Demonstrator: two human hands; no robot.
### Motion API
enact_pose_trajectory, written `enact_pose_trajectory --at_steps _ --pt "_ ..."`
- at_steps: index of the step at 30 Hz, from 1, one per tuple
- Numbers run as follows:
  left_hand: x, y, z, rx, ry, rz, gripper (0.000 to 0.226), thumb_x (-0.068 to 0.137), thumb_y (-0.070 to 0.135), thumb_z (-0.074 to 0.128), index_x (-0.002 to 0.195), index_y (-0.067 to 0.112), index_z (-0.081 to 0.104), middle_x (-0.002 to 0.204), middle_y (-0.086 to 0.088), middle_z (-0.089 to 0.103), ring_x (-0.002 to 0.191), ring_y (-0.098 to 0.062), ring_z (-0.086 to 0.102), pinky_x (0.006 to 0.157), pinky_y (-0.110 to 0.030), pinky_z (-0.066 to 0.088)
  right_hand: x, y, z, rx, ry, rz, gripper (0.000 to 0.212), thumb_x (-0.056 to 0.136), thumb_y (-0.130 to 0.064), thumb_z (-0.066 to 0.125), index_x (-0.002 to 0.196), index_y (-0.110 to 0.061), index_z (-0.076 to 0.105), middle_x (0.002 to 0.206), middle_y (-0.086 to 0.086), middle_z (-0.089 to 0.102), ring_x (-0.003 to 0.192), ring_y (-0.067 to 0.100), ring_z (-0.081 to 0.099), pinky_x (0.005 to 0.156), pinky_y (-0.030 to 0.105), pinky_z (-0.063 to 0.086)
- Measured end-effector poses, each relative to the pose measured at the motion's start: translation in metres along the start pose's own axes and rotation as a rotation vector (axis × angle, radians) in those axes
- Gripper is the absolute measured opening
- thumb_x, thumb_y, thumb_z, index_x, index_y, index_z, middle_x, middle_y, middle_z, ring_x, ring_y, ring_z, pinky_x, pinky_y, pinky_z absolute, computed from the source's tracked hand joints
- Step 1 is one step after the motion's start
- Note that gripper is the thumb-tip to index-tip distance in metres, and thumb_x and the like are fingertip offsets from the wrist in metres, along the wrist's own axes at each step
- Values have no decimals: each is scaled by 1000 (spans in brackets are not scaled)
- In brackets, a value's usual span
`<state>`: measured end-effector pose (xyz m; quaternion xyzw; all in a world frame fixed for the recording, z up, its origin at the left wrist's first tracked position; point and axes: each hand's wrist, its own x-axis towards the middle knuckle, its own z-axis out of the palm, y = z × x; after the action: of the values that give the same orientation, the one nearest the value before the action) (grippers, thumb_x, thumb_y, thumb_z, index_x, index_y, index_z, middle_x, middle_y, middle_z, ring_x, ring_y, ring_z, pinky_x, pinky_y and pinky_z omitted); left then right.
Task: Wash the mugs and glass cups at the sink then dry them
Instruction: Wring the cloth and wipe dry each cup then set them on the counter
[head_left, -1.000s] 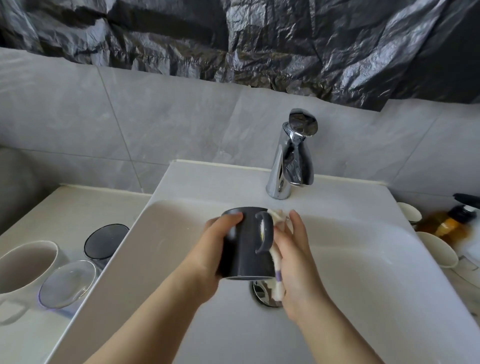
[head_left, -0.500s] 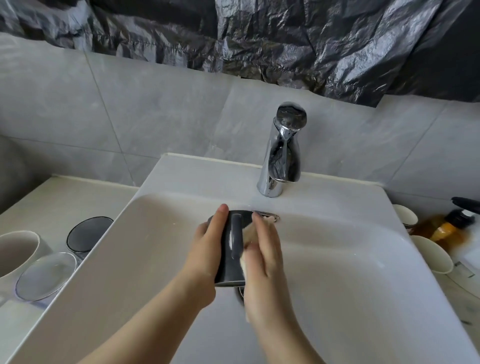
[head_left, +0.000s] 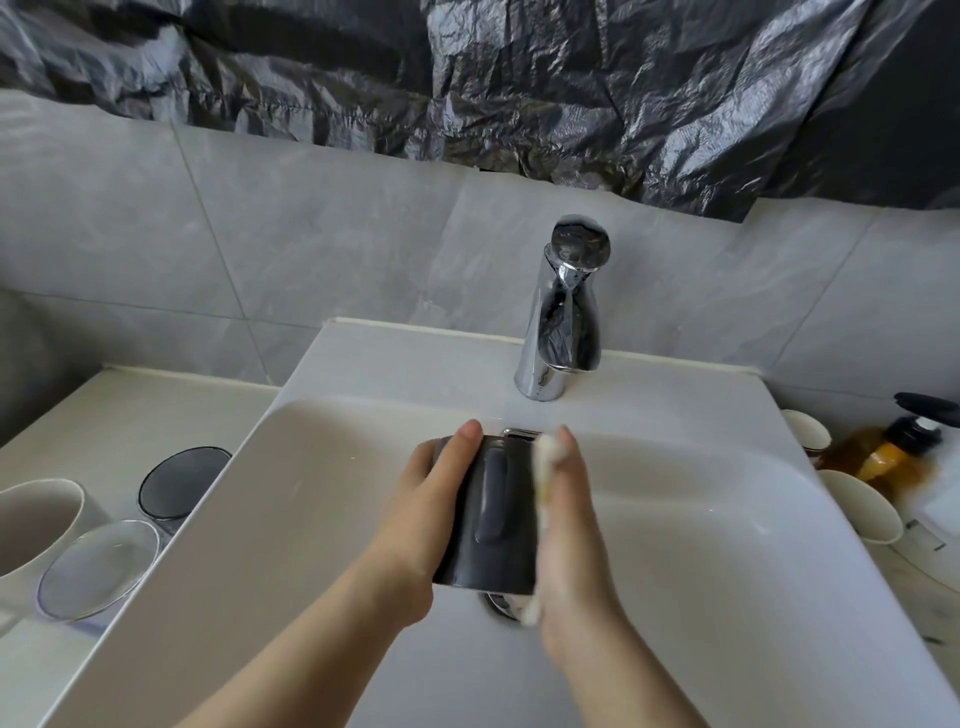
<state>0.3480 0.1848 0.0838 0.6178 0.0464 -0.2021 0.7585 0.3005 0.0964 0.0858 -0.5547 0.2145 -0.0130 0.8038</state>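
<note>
Turning the dark mug (head_left: 488, 525) over the drain (head_left: 501, 605), you've brought its handle round from 3 o'clock to face you. Your left hand (head_left: 431, 525) grips its wall, and your flat right hand (head_left: 569, 545) presses the soapy sponge (head_left: 545, 467) at 3 o'clock. The outside scrub looks nearly done — rinsing and drying remain.

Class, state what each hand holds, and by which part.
The left hand grips the dark grey ceramic mug round its body; the right hand presses a pale soapy cloth against its side.
</note>
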Motion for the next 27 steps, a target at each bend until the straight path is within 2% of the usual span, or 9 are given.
enact_pose_trajectory --at_steps 2,5,8,11,14,18,20,23,27 --pt "-3 1 3 30 -1 10 71 46 68 65 100 22 63 98 -2 72 93 -18 67 82 -32 50 -2 -4 -8 68 17 100 49 80 -72 45 97 -31 67 82 -9 75 85 15 69 80 34 51" --pt "3 2 -3 -51 32 -46 88 45 77 67 114 24 63 108 -3 72 99 -20 68 94 -37 49 -11 7 4 -250 5 -146 32 82 -55 44 115 -56 45 138 -17 50 122 -6 47 100 20 42" --pt "4 5 -7 -52 -11 -76 83 51 77 61 116 26 65 111 -2 71 103 -21 68 99 -41 47 -8 16 14 -269 10 -294 41 77 -54 32 117 -62 24 153 -20 18 134 -15 17 110 8 16" --pt "-4 4 0 20 -35 -8 67 51 67 71 101 23 66 100 0 73 93 -16 67 87 -31 50 -2 -4 3 47 24 -76 54 70 -75 44 112 -43 59 122 -10 65 106 0 62 96 33 47" --pt "-7 1 7 57 10 8 61 54 63 60 98 20 61 92 0 71 84 -13 66 75 -27 49 -1 -4 -10 139 -7 159 59 81 -73 40 94 -25 71 83 -1 76 78 20 70 68 29 48" --pt "5 2 -6 -102 19 -77 76 57 69 69 114 20 64 108 -7 72 99 -22 68 93 -39 50 -8 14 8 -206 4 -242 41 80 -57 43 120 -60 40 140 -21 45 132 -6 35 99 21 37" --pt "2 6 -7 -57 -59 -69 72 63 71 64 113 20 67 110 -10 72 103 -26 67 100 -43 46 -7 12 10 -220 36 -311 42 79 -49 37 115 -67 26 145 -30 23 129 -25 15 104 7 22" --pt "2 1 -3 31 -44 -60 92 47 79 67 115 16 62 111 -10 70 104 -22 66 100 -43 46 -6 -3 4 36 59 -143 42 74 -60 54 115 -58 47 134 -19 52 120 -3 50 93 24 45" --pt "-4 5 1 53 9 46 67 62 65 70 106 14 59 103 -6 69 96 -17 66 83 -30 48 -3 -5 -7 252 35 211 54 87 -63 40 93 -20 72 87 2 76 85 21 70 78 34 53"
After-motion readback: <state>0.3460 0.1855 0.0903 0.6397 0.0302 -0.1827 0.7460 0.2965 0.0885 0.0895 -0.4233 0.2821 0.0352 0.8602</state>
